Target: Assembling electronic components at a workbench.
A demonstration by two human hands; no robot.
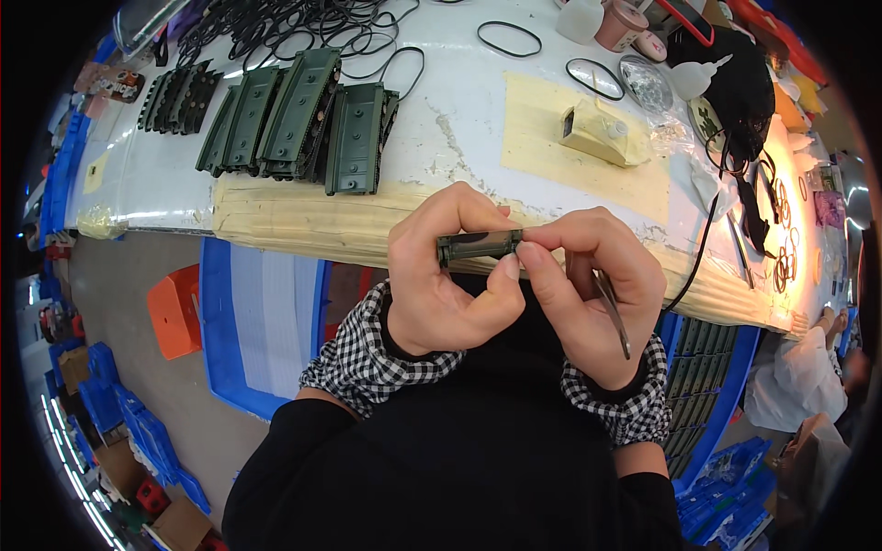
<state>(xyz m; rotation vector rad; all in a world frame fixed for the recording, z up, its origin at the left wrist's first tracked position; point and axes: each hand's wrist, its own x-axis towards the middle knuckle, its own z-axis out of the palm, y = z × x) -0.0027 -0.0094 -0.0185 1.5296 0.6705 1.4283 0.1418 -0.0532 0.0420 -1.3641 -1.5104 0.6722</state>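
Observation:
Close to the table's front edge, a small dark green model part with wheel-like details along it is held up between both hands. My left hand is closed round its left end, thumb below and fingers above. The thumb and forefinger of my right hand pinch its right end. A slim metal tool like tweezers is tucked in the right palm, its lower end sticking out; the rest is hidden by the fingers. Beyond the hands, several long green model hulls lie grouped on the white table.
Black rubber loops lie loose and heaped at the back. Dark track-like parts lie at the left. A tape-wrapped block and a white squeeze bottle stand right. Blue crates and an orange stool are below the table.

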